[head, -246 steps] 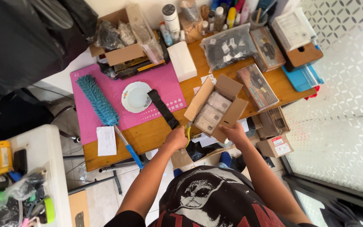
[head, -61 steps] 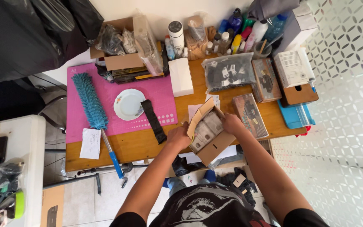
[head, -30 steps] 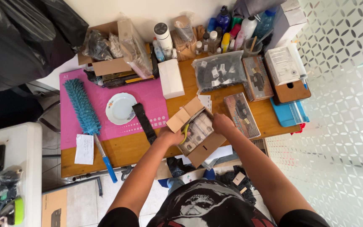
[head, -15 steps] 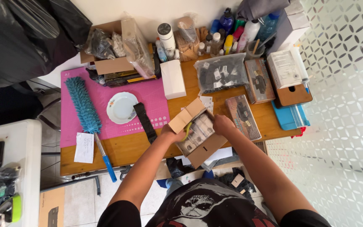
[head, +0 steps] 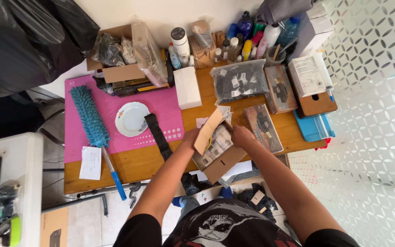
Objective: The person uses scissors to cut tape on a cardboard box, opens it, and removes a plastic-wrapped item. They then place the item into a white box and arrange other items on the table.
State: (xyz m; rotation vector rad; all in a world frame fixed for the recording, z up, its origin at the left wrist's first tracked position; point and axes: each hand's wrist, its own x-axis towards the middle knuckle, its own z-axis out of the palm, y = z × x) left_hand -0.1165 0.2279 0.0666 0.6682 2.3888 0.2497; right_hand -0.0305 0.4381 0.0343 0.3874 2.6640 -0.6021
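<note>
Head view: left hand [head: 190,137] and right hand [head: 242,136] grip the open cardboard box [head: 216,148], seemingly closed around its sides, white plate [head: 132,119] at nine o'clock.

You wear a black short-sleeved T-shirt [head: 225,226] with a pale face print; your forearms are bare.

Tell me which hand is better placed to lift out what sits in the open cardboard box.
Right, probably. The right hand rests at the open rim of the cardboard box, beside the packets inside. The left hand is busy holding the flap up.
</note>
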